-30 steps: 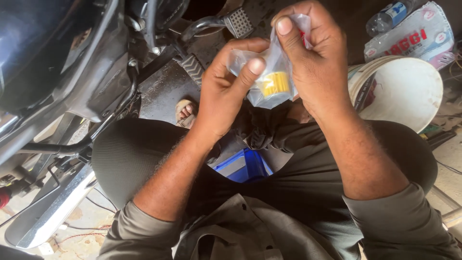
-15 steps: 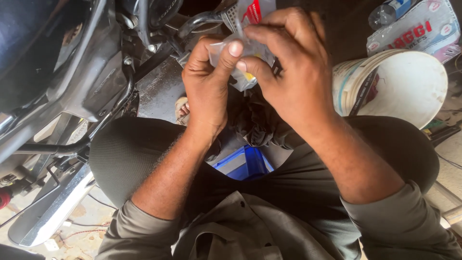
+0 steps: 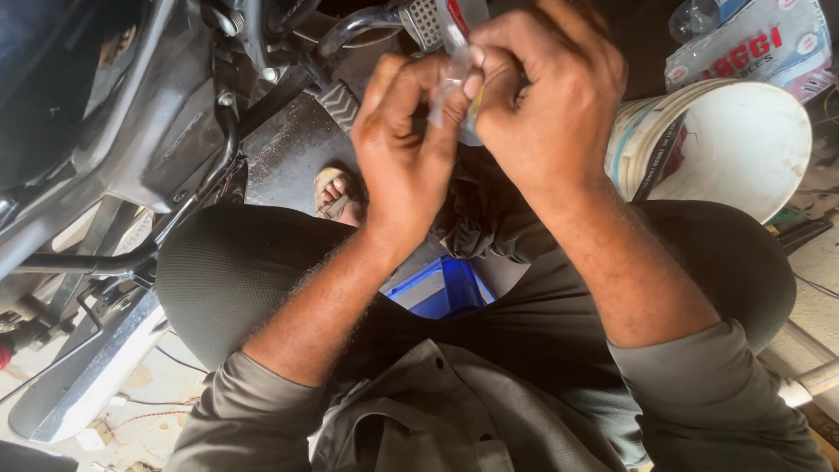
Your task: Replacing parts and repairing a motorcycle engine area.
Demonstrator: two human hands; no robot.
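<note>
Head view, looking straight down: both hands are up in the upper middle of the frame, working a small clear plastic packet (image 3: 456, 83). The left hand (image 3: 404, 149) pinches one side of it between thumb and fingers, and the right hand (image 3: 546, 109) is curled tight on the other side, knuckles toward us. The packet sits squeezed between the two grips, mostly hidden, with just a strip of clear film and a hint of yellow showing. What is inside it, I cannot tell from here.

The risk, as I judge it: a thin packet pulled from both sides can give way suddenly, and a small part would drop straight down between the knees (image 3: 236, 280) toward the sandalled foot (image 3: 336, 194) or the blue container (image 3: 441, 287) below. A slip could also swing a hand into the ribbed foot peg (image 3: 336, 103), just to the left.

Room is tight. The motorcycle (image 3: 131, 131) fills the upper left, its frame and pedal just beside the left hand. The white bucket (image 3: 743, 144) sits at upper right, close to the right forearm. The printed sack (image 3: 756, 44) lies beyond it. The freest room is low centre, over the lap.
</note>
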